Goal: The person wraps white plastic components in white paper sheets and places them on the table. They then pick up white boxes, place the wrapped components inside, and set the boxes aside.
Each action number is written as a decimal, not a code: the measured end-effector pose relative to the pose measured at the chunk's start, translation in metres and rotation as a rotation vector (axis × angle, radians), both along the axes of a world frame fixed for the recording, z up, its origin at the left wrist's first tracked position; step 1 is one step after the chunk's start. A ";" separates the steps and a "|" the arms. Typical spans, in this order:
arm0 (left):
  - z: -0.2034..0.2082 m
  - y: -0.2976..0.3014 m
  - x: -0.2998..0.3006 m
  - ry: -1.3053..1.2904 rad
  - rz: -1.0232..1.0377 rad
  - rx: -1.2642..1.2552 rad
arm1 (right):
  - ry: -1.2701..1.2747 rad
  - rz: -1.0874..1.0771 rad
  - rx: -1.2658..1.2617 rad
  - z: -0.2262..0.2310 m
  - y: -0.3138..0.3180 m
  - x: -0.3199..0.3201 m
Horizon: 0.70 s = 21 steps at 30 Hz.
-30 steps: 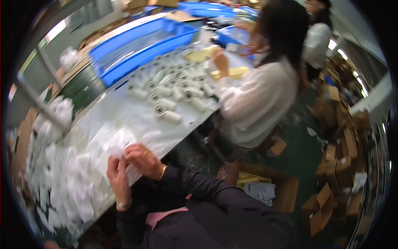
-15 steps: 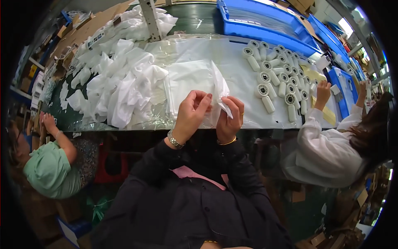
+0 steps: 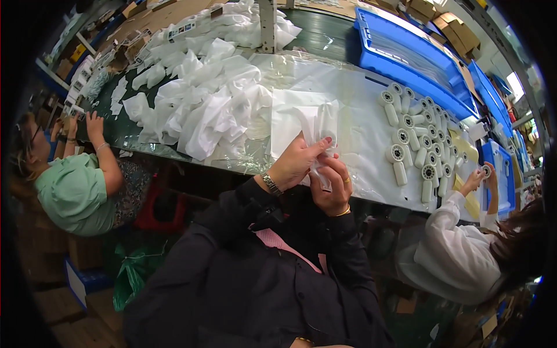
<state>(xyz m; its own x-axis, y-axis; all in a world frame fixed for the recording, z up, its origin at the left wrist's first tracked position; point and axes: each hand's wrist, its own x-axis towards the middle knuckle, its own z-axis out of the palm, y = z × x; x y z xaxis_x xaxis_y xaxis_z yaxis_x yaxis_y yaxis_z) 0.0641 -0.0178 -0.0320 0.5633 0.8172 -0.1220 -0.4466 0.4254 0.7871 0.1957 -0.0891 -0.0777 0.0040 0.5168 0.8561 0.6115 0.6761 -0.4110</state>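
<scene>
A thin white bag (image 3: pixel 310 119) stands up between my hands, its upper part bent and creased. My left hand (image 3: pixel 296 162) is closed on its near side, thumb pressed against the film. Beside it, my right hand (image 3: pixel 333 188) has its fingers curled round the lower end of the same bag. Whether anything is inside cannot be made out. Just beyond lies a flat stack of white bags (image 3: pixel 284 119) on the table. To the right stand and lie several white handheld devices with round, dark-ringed heads (image 3: pixel 401 137).
A heap of crumpled white bags (image 3: pixel 203 110) covers the left of the table. A metal post (image 3: pixel 267 26) rises at the back. Large blue crates (image 3: pixel 406 64) stand behind the devices. One co-worker (image 3: pixel 75 180) sits at left; another (image 3: pixel 452 249) at right holds a white device.
My view has turned, shifting the table rightward in the picture. My hands have come together on the bag, the left now gripping it too. The right co-worker now holds a device.
</scene>
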 end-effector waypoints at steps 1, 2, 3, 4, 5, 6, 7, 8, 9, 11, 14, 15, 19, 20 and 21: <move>0.000 0.002 -0.002 0.024 0.031 0.041 | 0.015 -0.008 0.005 0.004 -0.001 -0.001; 0.000 0.005 -0.004 0.048 0.061 0.082 | 0.031 -0.017 0.009 0.006 -0.001 -0.002; 0.001 0.008 -0.007 0.051 0.070 0.083 | 0.034 -0.009 0.011 0.007 -0.001 -0.003; 0.006 0.011 -0.010 0.071 0.111 0.114 | 0.029 -0.029 -0.005 0.007 0.000 -0.002; 0.010 0.015 -0.014 0.090 0.152 0.145 | 0.025 -0.049 -0.022 0.008 0.000 -0.001; 0.013 0.020 -0.019 0.111 0.193 0.175 | 0.022 -0.069 -0.039 0.007 0.000 -0.001; 0.014 0.027 -0.026 0.114 0.195 0.176 | 0.025 -0.067 -0.038 0.007 0.000 -0.001; 0.016 0.037 -0.034 0.167 0.223 0.210 | 0.008 -0.068 -0.058 0.006 0.000 0.000; 0.018 0.048 -0.044 0.219 0.253 0.244 | -0.009 -0.068 -0.079 0.007 -0.001 0.000; 0.022 0.072 -0.064 0.262 0.275 0.264 | -0.023 -0.072 -0.098 0.007 -0.001 0.000; 0.024 0.117 -0.090 0.369 0.306 0.310 | -0.028 -0.070 -0.096 0.008 0.001 -0.001; 0.024 0.132 -0.098 0.435 0.320 0.334 | -0.025 -0.068 -0.094 0.009 0.001 -0.001; 0.027 0.192 -0.115 0.519 0.264 0.325 | -0.064 -0.082 -0.071 0.010 0.002 -0.001; 0.027 0.206 -0.116 0.547 0.271 0.309 | -0.066 -0.085 -0.076 0.010 0.002 -0.001; 0.025 0.220 -0.117 0.574 0.277 0.291 | -0.070 -0.089 -0.083 0.009 0.002 -0.001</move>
